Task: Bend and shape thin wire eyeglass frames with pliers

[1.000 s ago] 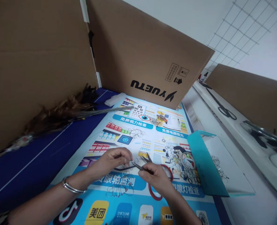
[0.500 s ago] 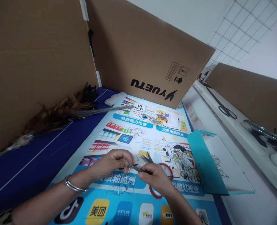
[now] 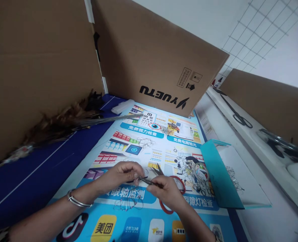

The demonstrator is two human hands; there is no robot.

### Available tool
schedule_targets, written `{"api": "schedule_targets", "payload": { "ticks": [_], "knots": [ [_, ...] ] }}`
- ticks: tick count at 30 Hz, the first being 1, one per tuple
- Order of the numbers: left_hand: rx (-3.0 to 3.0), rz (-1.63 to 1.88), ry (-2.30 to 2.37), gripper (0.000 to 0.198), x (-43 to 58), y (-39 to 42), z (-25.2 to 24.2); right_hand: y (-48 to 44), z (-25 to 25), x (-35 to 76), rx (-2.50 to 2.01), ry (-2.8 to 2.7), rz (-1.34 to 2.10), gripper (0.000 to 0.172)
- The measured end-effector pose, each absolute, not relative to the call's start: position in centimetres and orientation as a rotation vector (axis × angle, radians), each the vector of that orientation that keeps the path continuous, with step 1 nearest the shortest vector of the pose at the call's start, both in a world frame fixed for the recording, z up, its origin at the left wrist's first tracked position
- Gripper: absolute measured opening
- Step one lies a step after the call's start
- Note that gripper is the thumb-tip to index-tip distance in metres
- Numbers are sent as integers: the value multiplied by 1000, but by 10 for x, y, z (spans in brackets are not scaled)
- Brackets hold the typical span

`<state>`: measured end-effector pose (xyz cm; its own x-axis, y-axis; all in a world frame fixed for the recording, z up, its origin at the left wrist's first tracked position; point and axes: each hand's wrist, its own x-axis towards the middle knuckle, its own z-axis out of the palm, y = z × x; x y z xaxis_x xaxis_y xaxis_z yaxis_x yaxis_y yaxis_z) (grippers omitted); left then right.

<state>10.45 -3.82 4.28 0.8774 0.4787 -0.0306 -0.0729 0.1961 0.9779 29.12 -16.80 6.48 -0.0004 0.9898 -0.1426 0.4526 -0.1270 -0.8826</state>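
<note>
My left hand (image 3: 128, 173), with a silver bangle (image 3: 78, 201) on its wrist, is closed in a pinch on a small thin wire piece, mostly hidden by the fingers. My right hand (image 3: 167, 191) is wrapped round what look like needle-nose pliers (image 3: 146, 180), whose tips meet the piece at my left fingertips. Beneath and beside my right hand lie red-handled scissors (image 3: 166, 207), blades pointing away. Below my left hand a loose cluster of thin wire loops with small beads (image 3: 128, 202) rests on the printed mat (image 3: 144, 215).
A heap of wire pieces (image 3: 189, 168) lies to the right, near an open teal-edged box (image 3: 216, 181) holding more. Brown feathers (image 3: 63, 122) and thin metal rods (image 3: 108, 119) are at left. Cardboard panels (image 3: 149, 50) stand behind. Black scissors (image 3: 239, 117) lie on the right ledge.
The view has shifted slightly. Both hands keep nearly the same pose, with the plier tips still at the left fingertips.
</note>
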Motion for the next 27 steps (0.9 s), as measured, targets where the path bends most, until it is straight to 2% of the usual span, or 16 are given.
{"api": "schedule_targets", "payload": {
  "ticks": [11,17,22,27],
  "knots": [
    [1238,442,449,37,107,-49,49,-169,61,298,-1839,-1588,744,35],
    [1426,511,555,22,110,-49,38,-168,62,299,-1954,-1618,570,28],
    [1454,479,608,24,110,-48,30,-169,63,297,-1977,-1638,535,25],
    [1220,440,553,25,111,-53,40,-170,62,297,-1928,-1641,554,23]
  ]
}}
